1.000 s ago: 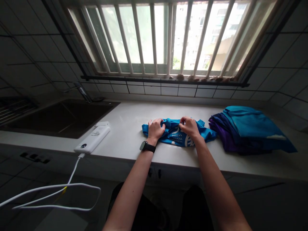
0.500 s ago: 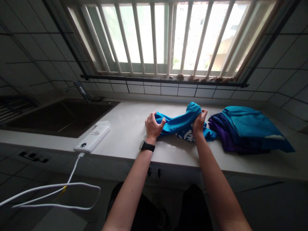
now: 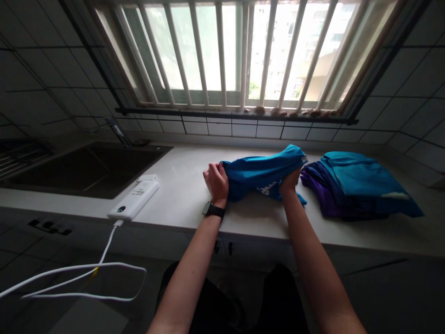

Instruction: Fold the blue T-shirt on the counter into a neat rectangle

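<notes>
Plainly gripping a blue printed garment point(image 3: 259, 171) at either side — with left hand point(image 3: 216, 182) and right hand point(image 3: 290, 181) — over the counter point(image 3: 255, 222), near folded clothes point(image 3: 365, 178).

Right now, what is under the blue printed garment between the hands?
White countertop shows along the near side of the blue printed garment. It hides whatever lies directly beneath, and most fingers of the right hand.

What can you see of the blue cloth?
The blue cloth is soft-looking, creased fabric with white print on its lower part. It spans sideways, the left hand clenched on one end, the right hand partly hidden under the other. It is raised partly off the white counter, just left of the folded pile.
</notes>
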`<state>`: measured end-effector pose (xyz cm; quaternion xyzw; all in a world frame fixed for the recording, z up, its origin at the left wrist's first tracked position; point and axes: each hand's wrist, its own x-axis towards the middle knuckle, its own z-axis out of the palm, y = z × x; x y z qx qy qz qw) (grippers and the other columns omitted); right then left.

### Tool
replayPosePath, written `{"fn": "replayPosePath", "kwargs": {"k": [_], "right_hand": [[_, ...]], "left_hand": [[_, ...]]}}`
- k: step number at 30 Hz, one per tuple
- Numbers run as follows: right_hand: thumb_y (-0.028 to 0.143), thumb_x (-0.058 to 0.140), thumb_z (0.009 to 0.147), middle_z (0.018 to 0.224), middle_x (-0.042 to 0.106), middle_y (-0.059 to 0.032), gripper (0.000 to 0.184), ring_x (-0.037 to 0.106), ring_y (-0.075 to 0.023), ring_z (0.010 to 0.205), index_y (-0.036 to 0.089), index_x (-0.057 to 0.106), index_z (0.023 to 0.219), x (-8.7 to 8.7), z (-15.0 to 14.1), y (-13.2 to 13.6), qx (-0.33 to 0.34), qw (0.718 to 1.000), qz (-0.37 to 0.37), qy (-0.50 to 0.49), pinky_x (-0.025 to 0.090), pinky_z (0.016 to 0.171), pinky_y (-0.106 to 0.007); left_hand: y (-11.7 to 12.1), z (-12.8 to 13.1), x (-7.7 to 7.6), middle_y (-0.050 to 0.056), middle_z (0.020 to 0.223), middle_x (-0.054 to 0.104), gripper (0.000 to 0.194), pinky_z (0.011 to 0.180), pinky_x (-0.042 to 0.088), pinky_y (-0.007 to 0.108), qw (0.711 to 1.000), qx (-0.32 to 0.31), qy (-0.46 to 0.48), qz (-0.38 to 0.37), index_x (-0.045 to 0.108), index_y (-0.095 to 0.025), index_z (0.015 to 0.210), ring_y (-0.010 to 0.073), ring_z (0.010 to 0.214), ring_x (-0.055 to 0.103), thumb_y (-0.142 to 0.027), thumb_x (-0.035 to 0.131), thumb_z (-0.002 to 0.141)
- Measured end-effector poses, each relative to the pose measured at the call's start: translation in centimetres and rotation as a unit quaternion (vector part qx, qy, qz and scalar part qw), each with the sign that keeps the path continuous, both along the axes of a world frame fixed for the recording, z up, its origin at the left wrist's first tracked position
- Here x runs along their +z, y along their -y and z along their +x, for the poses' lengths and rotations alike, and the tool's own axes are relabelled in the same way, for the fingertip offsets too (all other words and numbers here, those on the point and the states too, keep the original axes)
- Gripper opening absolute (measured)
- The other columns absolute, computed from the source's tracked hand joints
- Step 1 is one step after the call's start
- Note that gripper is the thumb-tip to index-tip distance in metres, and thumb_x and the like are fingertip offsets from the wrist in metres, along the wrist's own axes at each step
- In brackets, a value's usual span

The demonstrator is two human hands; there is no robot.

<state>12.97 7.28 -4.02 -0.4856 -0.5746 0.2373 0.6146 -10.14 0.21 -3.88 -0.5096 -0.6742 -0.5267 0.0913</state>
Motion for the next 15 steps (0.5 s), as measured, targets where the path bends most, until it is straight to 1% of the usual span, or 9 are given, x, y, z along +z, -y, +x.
{"fn": "replayPosePath", "kwargs": {"k": [1,3,5,7,9,10,12,13,15], "right_hand": [[0.079,0.011,0.093,0.081,0.060,-0.0071,0.067,0.061,-0.0297,0.096,0.028,0.053,0.082,0.1,0.2,-0.1,-0.035,0.999,-0.030,-0.011,0.056,0.086,-0.044],[0.076,0.018,0.094,0.075,0.054,-0.0063,0.056,0.057,-0.0294,0.091,0.030,0.042,0.074,0.2,0.4,0.0,-0.079,0.992,-0.079,-0.065,0.054,0.083,-0.043],[0.068,0.024,0.097,0.074,0.051,-0.0060,0.046,0.053,-0.0290,0.091,0.030,0.036,0.074,0.5,0.4,0.2,-0.080,0.989,-0.086,-0.089,0.051,0.085,-0.042],[0.059,0.026,0.099,0.078,0.050,-0.0055,0.037,0.052,-0.0281,0.091,0.031,0.034,0.076,0.7,0.1,0.5,-0.104,0.986,-0.072,-0.109,0.050,0.087,-0.042],[0.050,0.025,0.100,0.082,0.050,-0.0054,0.030,0.052,-0.0272,0.091,0.030,0.034,0.080,0.8,-0.1,0.7,-0.139,0.981,-0.061,-0.124,0.049,0.088,-0.043],[0.047,0.025,0.100,0.083,0.050,-0.0054,0.027,0.052,-0.0270,0.091,0.030,0.034,0.081,0.8,-0.1,0.7,-0.147,0.979,-0.059,-0.125,0.049,0.088,-0.043],[0.045,0.026,0.100,0.081,0.051,-0.0054,0.025,0.050,-0.0270,0.090,0.030,0.035,0.081,0.5,0.0,0.4,-0.139,0.982,-0.058,-0.110,0.049,0.087,-0.043],[0.045,0.027,0.099,0.079,0.051,-0.0051,0.025,0.049,-0.0270,0.089,0.030,0.035,0.081,0.4,0.2,0.2,-0.122,0.987,-0.053,-0.086,0.048,0.086,-0.043],[0.044,0.027,0.099,0.076,0.050,-0.0046,0.025,0.049,-0.0273,0.087,0.029,0.038,0.081,0.1,0.4,-0.2,-0.030,0.999,-0.032,0.027,0.048,0.086,-0.043]], "left_hand": [[0.0,-0.1,0.0,0.009,0.102,0.072,0.018,0.104,0.045,0.042,0.999,0.025,0.018,0.034,0.055,-0.023,0.103,0.0243,0.100,0.069,-0.030,0.038,0.106],[0.2,-0.3,0.1,0.010,0.106,0.070,0.018,0.105,0.045,0.041,0.996,0.044,0.032,0.066,0.053,-0.023,0.107,0.0240,0.104,0.067,-0.027,0.036,0.104],[0.3,-0.2,0.3,0.012,0.113,0.068,0.018,0.107,0.044,0.041,0.996,0.033,0.019,0.076,0.053,-0.023,0.112,0.0243,0.111,0.065,-0.024,0.040,0.100],[0.4,0.0,0.4,0.013,0.120,0.067,0.022,0.111,0.042,0.042,0.998,0.000,-0.008,0.066,0.054,-0.021,0.117,0.0252,0.118,0.063,-0.025,0.045,0.097],[0.4,0.3,0.4,0.013,0.121,0.069,0.025,0.110,0.043,0.043,0.997,-0.056,-0.044,0.014,0.056,-0.021,0.118,0.0270,0.120,0.063,-0.030,0.052,0.095],[0.3,0.5,0.2,0.013,0.120,0.070,0.027,0.109,0.044,0.044,0.994,-0.087,-0.064,-0.029,0.058,-0.021,0.117,0.0283,0.119,0.064,-0.034,0.056,0.094],[0.1,0.7,-0.2,0.015,0.121,0.070,0.037,0.107,0.046,0.045,0.977,-0.137,-0.105,-0.128,0.061,-0.019,0.117,0.0317,0.119,0.064,-0.043,0.065,0.090],[0.0,0.8,-0.5,0.016,0.124,0.070,0.044,0.108,0.046,0.046,0.965,-0.153,-0.124,-0.172,0.062,-0.018,0.118,0.0335,0.121,0.064,-0.047,0.070,0.086],[-0.2,0.8,-1.0,0.019,0.130,0.068,0.054,0.109,0.046,0.047,0.946,-0.173,-0.153,-0.229,0.063,-0.017,0.121,0.0355,0.126,0.062,-0.050,0.075,0.081]]}}
